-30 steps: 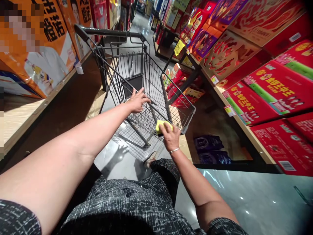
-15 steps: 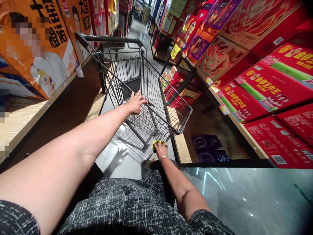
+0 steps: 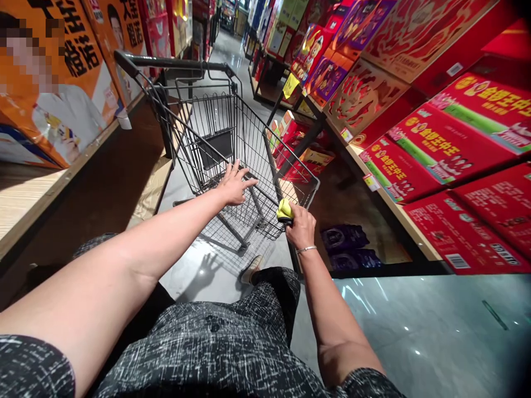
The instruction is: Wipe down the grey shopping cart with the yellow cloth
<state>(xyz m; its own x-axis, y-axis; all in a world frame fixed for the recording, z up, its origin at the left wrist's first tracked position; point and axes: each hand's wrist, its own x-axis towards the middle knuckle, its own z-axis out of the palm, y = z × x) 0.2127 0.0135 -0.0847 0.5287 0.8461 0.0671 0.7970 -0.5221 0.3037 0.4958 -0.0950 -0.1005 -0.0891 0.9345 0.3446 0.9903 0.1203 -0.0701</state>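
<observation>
A black wire shopping cart (image 3: 215,132) stands in a shop aisle in front of me. My left hand (image 3: 234,185) rests on the cart's near rim with its fingers spread. My right hand (image 3: 301,225) is closed on a yellow cloth (image 3: 284,210) and presses it against the cart's near right corner. A thin bracelet sits on my right wrist. My knee in dark patterned trousers fills the bottom of the view.
Red gift boxes (image 3: 440,149) line slanted shelves on the right. Orange boxes (image 3: 53,88) stand on a wooden shelf at the left. Dark bags (image 3: 346,246) lie under the right shelf. The glossy grey floor (image 3: 415,331) runs down the aisle beyond the cart.
My right hand with the cloth dropped below the cart's front corner, then rose again to that corner. My left hand stayed on the rim.
</observation>
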